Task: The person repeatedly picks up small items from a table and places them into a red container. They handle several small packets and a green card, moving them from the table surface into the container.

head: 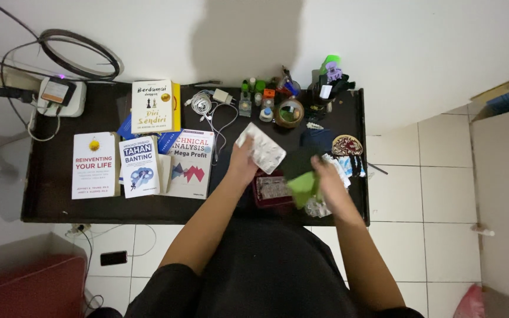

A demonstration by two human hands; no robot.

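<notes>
**Sorting small packets at a dark desk**

A dark desk (54, 200) stands against a white wall on a pale tiled floor, with four books (139, 166) laid out to the left and small bottles (255, 99) crowded along its back edge. The person's left hand (241, 160) grips a white blister pack (260, 151), raised just above the desktop at centre. The right hand (328, 184) closes on a folded green piece (303, 187); whether it is cloth or card cannot be told. Between the hands a dark red tray (272, 189) already holds one silvery pack. More packets (349, 165) lie loose to the right, so the work appears only partly done.
</notes>
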